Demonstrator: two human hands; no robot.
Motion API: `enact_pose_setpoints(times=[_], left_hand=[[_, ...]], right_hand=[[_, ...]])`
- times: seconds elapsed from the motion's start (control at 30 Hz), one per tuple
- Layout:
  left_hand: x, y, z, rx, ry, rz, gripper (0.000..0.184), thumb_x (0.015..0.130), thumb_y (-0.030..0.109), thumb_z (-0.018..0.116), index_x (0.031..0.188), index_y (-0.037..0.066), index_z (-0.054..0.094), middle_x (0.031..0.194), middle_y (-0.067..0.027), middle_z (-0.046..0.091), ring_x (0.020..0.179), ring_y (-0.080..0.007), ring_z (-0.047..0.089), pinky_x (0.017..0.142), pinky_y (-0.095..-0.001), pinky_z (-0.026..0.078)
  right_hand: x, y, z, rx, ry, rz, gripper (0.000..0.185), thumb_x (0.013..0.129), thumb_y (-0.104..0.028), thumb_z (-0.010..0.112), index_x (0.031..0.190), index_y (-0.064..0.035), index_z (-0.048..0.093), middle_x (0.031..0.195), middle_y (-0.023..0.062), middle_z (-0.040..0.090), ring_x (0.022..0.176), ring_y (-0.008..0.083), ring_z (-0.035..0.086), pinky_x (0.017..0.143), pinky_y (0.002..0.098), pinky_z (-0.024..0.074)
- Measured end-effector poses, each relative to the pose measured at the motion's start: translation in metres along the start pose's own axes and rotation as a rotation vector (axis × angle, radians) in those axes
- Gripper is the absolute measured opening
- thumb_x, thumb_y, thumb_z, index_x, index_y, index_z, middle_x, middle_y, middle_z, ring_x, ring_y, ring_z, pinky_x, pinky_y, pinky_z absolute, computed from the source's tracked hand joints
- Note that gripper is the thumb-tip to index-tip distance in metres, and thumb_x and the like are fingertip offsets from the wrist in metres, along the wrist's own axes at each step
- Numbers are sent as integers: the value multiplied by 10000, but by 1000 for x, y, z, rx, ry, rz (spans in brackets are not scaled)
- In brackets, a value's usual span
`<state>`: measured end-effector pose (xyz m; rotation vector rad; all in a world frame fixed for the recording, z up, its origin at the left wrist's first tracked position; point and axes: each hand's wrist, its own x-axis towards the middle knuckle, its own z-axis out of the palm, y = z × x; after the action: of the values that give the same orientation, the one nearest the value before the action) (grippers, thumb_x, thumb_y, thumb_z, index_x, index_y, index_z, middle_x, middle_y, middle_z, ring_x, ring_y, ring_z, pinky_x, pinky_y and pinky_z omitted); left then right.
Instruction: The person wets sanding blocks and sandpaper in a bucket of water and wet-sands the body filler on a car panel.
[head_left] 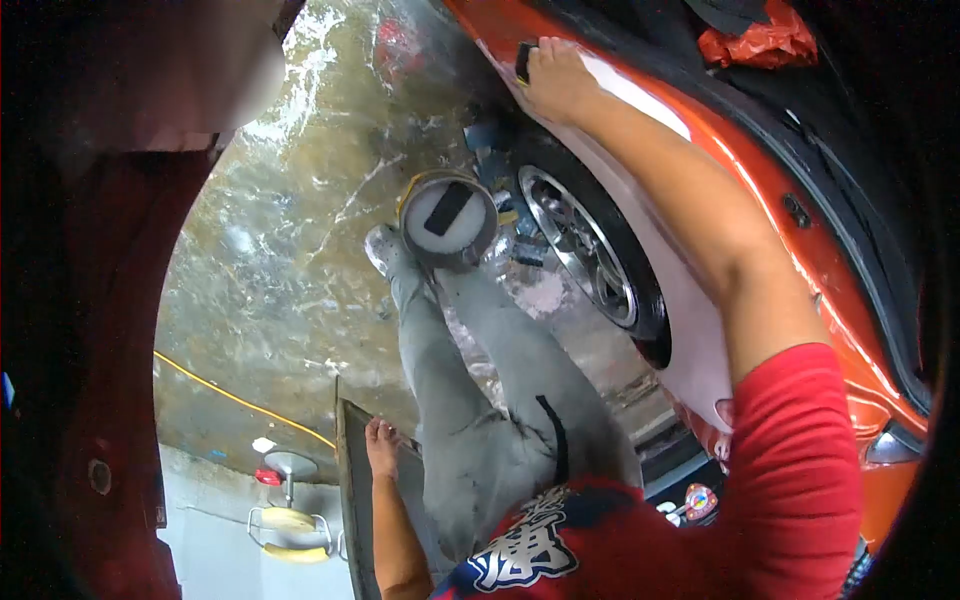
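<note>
My right hand (562, 82) is closed on a small dark block (524, 62), held against the orange and pale grey-white fender (635, 95) above the wheel (580, 245). My left hand (381, 446) hangs low on the left beside a dark flat panel (358, 480), its fingers bent; whether it touches the panel's edge or holds anything is unclear. Between my feet and the wheel stands a round bucket (407, 213) of whitish liquid, with a black rectangular block (450, 208) in it.
Dark scraps (486, 137) lie on the wet, stained floor (290, 240) near the tyre. A yellow cord (245, 402) runs across the floor at left, near a stand with yellow pads (290, 520). Red plastic (765, 42) rests in the open engine bay.
</note>
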<state>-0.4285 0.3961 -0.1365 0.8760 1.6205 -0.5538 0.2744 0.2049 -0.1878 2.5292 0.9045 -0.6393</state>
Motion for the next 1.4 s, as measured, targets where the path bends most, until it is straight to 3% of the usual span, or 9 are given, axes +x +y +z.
enact_pose_setpoints(times=[0.2,0.47,0.67,0.77,0.8,0.97,1.13,1.23,1.4], left_hand=[[1,18,0,60,-49,33,260,1053,287,548,1232,99,564,972,2,610,858,-104,597,699,-254,497],[-13,4,-6,46,19,-95,230,1047,300,552,1179,112,550,953,-15,613,845,-115,601,678,-257,493],[-2,17,11,27,-40,3,264,1044,304,553,1221,109,537,970,-27,626,859,-135,626,703,-280,514],[2,17,6,74,-47,1,262,1043,264,548,1250,105,534,992,-34,629,880,-134,625,710,-282,519],[5,20,8,89,-40,-2,270,1045,258,543,1266,104,531,998,-35,629,882,-135,627,711,-282,520],[8,27,3,81,-70,71,273,1052,244,528,1275,86,525,1011,-37,629,884,-138,630,717,-281,521],[-11,30,7,59,-49,7,273,1060,248,515,1277,83,522,1019,-35,632,888,-142,627,730,-284,520],[-19,29,10,68,-22,-15,268,1061,250,513,1277,92,526,1019,-32,633,882,-136,622,721,-275,514],[-10,34,17,49,-67,62,242,1058,247,521,1239,88,535,1016,-30,632,882,-133,617,705,-270,514]], right_hand=[[-20,57,-29,233,-367,-148,527,1014,-306,446,1312,123,513,1432,329,475,1395,417,423,1159,458,351],[3,51,-44,256,-386,-101,594,989,-285,489,1449,85,424,1359,311,564,1281,420,551,1105,472,410],[9,27,-33,-35,-269,-100,532,999,-277,443,1432,30,488,1383,318,547,1253,458,560,1030,518,471],[9,42,10,-41,-8,-191,527,983,-222,445,1436,45,474,1547,338,344,1371,499,434,1151,523,358],[6,37,7,40,158,-161,463,960,-185,457,1340,62,553,1478,336,442,1340,474,480,1145,501,383],[-46,63,-87,384,-488,-12,539,996,-224,480,1411,118,445,1529,342,378,1469,384,358,1236,437,265],[-126,95,-67,218,-4,-215,507,969,-225,519,1321,139,488,1401,368,489,1366,443,455,1181,471,327],[-54,79,-51,329,-88,-243,356,919,-181,512,1041,116,667,1160,359,638,1090,461,642,985,506,497],[37,52,18,293,109,-128,392,897,-202,533,1054,130,671,1134,352,653,1044,478,657,964,507,509]])
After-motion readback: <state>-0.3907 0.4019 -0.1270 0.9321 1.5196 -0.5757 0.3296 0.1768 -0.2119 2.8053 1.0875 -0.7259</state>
